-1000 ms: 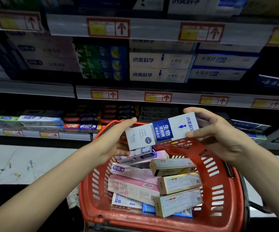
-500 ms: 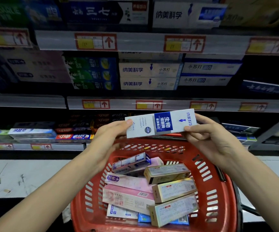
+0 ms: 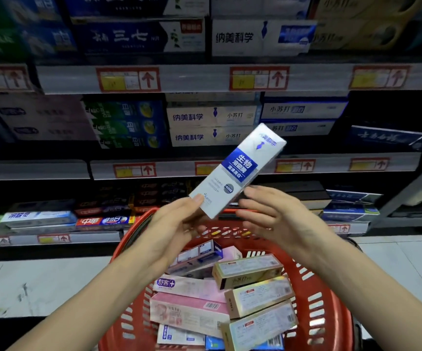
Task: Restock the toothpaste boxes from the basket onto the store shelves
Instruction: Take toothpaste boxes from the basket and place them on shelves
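The left hand (image 3: pixel 179 224) pinches the lower end of a white and blue toothpaste box (image 3: pixel 237 171), which tilts up to its right, above the red basket (image 3: pixel 331 312). The right hand (image 3: pixel 278 221), fingers spread, sits just beside the box's lower edge; whether it touches is unclear. Beyond both hands stand the stocked shelves (image 3: pixel 204 79).

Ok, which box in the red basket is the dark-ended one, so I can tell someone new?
In the red plastic basket, find the three gold-edged cardboard boxes stacked along the right. The topmost box is it: only its near end panel is dark brown.
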A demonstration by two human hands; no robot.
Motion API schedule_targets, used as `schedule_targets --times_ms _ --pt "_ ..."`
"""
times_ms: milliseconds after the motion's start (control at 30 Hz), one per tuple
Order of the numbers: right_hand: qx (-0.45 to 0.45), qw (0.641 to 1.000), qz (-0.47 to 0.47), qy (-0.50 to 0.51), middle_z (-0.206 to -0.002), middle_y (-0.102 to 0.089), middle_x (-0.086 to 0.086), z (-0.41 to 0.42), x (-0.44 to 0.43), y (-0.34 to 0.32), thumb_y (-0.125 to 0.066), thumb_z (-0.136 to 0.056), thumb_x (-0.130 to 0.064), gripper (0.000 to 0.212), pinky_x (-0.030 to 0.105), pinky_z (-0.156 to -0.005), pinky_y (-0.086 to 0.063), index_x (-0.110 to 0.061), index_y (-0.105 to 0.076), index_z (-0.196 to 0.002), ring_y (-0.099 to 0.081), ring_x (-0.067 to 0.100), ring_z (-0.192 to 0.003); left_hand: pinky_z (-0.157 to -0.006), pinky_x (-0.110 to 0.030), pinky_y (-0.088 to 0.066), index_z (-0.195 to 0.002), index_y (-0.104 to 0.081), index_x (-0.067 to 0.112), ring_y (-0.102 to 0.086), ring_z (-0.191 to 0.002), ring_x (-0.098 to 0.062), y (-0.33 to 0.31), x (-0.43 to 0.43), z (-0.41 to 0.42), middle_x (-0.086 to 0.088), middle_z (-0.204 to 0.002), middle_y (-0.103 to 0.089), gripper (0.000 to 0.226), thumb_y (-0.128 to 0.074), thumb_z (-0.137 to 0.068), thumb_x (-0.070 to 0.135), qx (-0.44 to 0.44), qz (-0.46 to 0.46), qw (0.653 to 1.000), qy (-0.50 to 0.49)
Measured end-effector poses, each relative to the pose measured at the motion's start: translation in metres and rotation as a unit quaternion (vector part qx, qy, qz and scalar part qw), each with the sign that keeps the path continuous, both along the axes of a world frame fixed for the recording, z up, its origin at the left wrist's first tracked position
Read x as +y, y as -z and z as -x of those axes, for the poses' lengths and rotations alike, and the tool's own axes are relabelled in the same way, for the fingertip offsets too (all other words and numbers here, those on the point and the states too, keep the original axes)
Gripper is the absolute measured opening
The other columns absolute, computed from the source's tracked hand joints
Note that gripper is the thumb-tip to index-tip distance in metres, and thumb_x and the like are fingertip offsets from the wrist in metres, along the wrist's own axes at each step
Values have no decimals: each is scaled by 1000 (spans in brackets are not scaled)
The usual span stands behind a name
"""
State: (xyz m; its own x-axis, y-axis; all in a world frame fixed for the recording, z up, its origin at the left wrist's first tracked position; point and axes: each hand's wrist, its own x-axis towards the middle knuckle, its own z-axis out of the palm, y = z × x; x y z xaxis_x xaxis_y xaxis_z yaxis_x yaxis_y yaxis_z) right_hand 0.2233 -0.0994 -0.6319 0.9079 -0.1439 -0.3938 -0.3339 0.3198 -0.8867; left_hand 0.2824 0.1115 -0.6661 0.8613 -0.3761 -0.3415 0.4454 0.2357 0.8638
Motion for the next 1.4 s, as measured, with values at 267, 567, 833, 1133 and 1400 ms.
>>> schedule_targets --times_ms 267,567,833,1133,1400 --pt "4 997 69 -32 -106 -80 5 3 14 11 -85 -81 -9 49 30 -81 -60 -15 -64 -125 -78 19 -98 -94 -36 -59 -130 -61 0 -71 -115 -33 8 -19 17 -18 -121 -74 44 -68 -90 17 14 14 997 80" --pt "-13 995 100 -21 -110 -79 4 0 -8 2 -78 -82 7 57 34 -83 -59 -21 -67 -130 -78 21 -100 -95 -38 -54 -126 -69 21 -73 -112 -19 -10 -6 -4 -1 -117 -78 49 -71 -82 41 -70 -93 993 8" --pt "-67 989 127 -36 -118 -77 0 4 -21 -14 -77 -82 7 56 52 -96 -57 -28 -72 -125 -75 27 -106 -87 -36 -55 -125 -71 29 -74 -106 -21 -43 6 -23 -3 -117 -77 46 -77 -80 41 -152 -64 984 -61" --pt "-137 980 144 -7 -121 -76 -1 2 -30 -36 -94 -60 -38 73 55 -112 -44 -39 -66 -128 -71 24 -117 -87 -38 -53 -131 -68 29 -74 -107 -25 -63 4 -30 -3 -118 -77 47 -70 -84 37 -170 -38 982 -71" --pt "-165 959 228 13 -113 -78 -5 5 -22 -38 -89 -75 -12 41 51 -99 -56 -36 -76 -106 -72 17 -109 -63 -33 -53 -121 -72 20 -69 -77 -23 -71 1 -26 -14 -98 -74 54 -60 -86 59 -113 10 990 -85"
